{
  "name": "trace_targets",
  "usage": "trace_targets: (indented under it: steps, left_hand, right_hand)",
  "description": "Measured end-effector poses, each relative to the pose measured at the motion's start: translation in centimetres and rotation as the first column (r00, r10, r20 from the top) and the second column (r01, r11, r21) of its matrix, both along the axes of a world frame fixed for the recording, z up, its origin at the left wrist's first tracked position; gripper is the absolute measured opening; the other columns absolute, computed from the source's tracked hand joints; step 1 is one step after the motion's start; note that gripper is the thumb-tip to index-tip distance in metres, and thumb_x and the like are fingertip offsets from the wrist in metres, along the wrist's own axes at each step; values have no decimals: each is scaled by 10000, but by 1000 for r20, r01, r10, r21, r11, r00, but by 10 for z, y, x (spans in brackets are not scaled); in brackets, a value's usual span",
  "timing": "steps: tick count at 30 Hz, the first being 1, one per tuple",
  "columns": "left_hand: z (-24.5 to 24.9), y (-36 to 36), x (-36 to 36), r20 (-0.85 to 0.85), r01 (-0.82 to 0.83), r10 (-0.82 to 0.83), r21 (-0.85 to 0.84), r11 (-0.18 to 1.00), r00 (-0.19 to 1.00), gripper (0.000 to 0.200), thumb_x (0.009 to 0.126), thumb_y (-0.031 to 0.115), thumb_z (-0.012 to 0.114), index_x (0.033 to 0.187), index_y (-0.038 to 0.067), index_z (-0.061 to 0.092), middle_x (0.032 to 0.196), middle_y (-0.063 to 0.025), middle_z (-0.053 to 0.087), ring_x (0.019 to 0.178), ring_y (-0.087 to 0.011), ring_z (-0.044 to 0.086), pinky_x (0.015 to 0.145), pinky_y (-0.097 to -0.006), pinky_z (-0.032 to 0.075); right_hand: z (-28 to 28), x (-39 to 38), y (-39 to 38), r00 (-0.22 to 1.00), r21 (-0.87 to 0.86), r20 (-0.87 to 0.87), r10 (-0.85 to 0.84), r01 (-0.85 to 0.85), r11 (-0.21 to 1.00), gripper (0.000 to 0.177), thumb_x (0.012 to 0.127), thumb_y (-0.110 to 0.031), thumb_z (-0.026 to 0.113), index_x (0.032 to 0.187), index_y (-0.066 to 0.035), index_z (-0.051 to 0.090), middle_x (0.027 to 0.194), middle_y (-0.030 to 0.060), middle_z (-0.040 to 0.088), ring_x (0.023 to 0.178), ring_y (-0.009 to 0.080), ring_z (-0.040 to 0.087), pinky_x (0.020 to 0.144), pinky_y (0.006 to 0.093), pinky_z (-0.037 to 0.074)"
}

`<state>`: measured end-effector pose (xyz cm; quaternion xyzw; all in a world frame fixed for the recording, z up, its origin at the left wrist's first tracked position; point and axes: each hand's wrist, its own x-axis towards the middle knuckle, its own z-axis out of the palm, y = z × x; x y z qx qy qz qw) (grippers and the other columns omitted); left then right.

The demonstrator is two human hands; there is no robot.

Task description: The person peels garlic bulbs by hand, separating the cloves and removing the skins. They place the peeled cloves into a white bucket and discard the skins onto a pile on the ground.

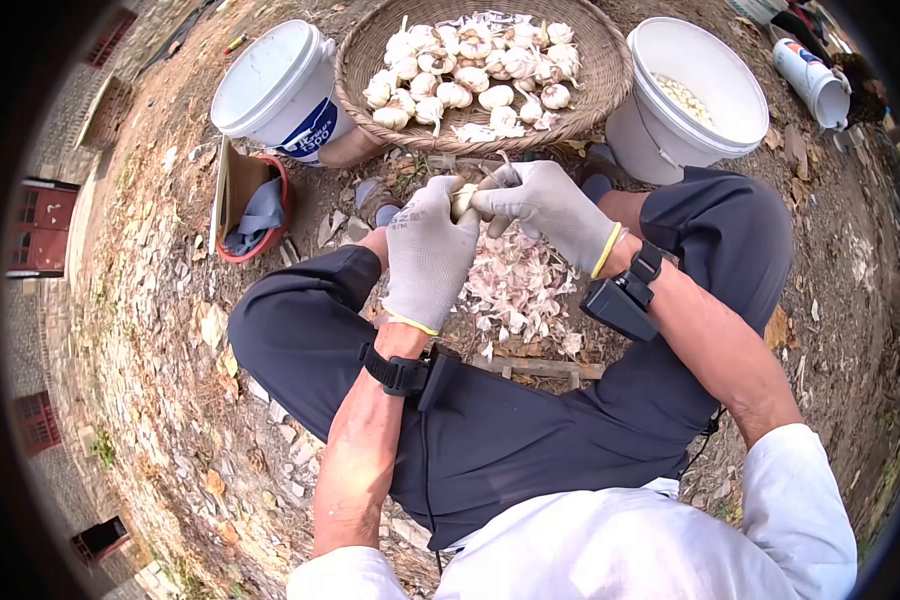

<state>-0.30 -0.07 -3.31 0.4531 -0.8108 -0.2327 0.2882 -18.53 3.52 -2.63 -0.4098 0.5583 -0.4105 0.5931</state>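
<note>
Both hands wear grey gloves and meet above my knees. My left hand (pixel 428 250) grips a garlic bulb (pixel 463 199), and my right hand (pixel 548 207) pinches the same bulb from the right side. Below the hands, a pile of white garlic skins (pixel 515 290) lies on the ground between my legs. A woven basket (pixel 600 95) holding several whole garlic bulbs (pixel 470 75) sits just beyond the hands. To its right stands a white bucket (pixel 670 135) with peeled cloves (pixel 685 98) inside.
A lidded white bucket (pixel 280 85) stands left of the basket. A red bowl with a grey cloth (pixel 255 215) and a cardboard piece lie at the left. A white can (pixel 812 80) rests at the far right. The ground is dirt and dry debris.
</note>
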Motion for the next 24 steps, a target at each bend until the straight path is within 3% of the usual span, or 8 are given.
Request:
trace_targets:
  steps: [1,3,7,9,14,20,22,24]
  left_hand:
    - [0,1,-1,0,1,-1,0,1000,1000,284,949,165,717,1184,6,711,901,-177,738,802,-269,730,749,-368,567]
    - [2,2,-2,32,35,-36,22,999,999,247,918,112,708,1133,-7,686,946,-228,730,887,-394,732,771,-449,574]
    - [-7,2,-2,1,61,-61,-32,998,998,214,913,112,713,1090,-2,677,920,-225,713,873,-405,720,756,-460,567]
    - [-6,6,-3,47,42,-41,-30,999,998,257,910,105,723,1144,0,709,897,-192,727,821,-326,732,741,-410,562]
    - [-13,8,-7,78,41,-38,-36,999,996,255,891,91,736,1127,-3,709,922,-198,725,847,-358,725,759,-429,561]
    - [-15,7,-10,44,69,-64,-113,991,997,277,899,82,733,1155,-18,702,968,-207,730,874,-362,727,784,-428,565]
    - [-14,6,-9,19,72,-70,-132,989,997,287,910,84,730,1174,-22,698,976,-205,733,883,-349,732,794,-423,567]
    - [-8,4,-7,-72,24,-29,-72,997,997,298,959,79,704,1234,-32,675,964,-170,748,834,-240,745,746,-360,584]
  right_hand:
    - [-1,0,0,1000,15,-16,19,-19,1000,259,955,-244,732,1040,-1,705,872,39,732,719,66,705,514,196,453]
    - [-3,-1,-1,999,5,-46,16,-16,1000,246,955,-235,721,1029,0,708,860,36,733,707,66,704,509,197,450]
    - [-10,2,-2,996,-1,-93,10,-10,1000,211,952,-201,699,989,6,713,822,33,736,674,66,697,495,195,429]
    - [-11,4,-1,998,-9,-65,-25,24,1000,175,930,-164,687,916,9,705,791,54,731,658,90,709,506,221,435]
    - [-20,11,-1,993,14,11,-115,115,993,107,908,-75,646,844,1,684,745,61,709,616,106,700,508,249,436]
    - [-29,6,1,978,71,103,-181,175,982,67,934,-19,614,915,-7,677,786,65,708,570,100,654,476,229,427]
    - [-35,1,-1,945,139,269,-184,151,979,57,982,-21,620,986,-8,676,821,70,714,578,93,642,458,208,419]
    - [-39,-2,-4,918,133,357,-171,131,982,55,1000,-30,624,1011,-7,673,830,68,712,588,87,638,453,202,416]
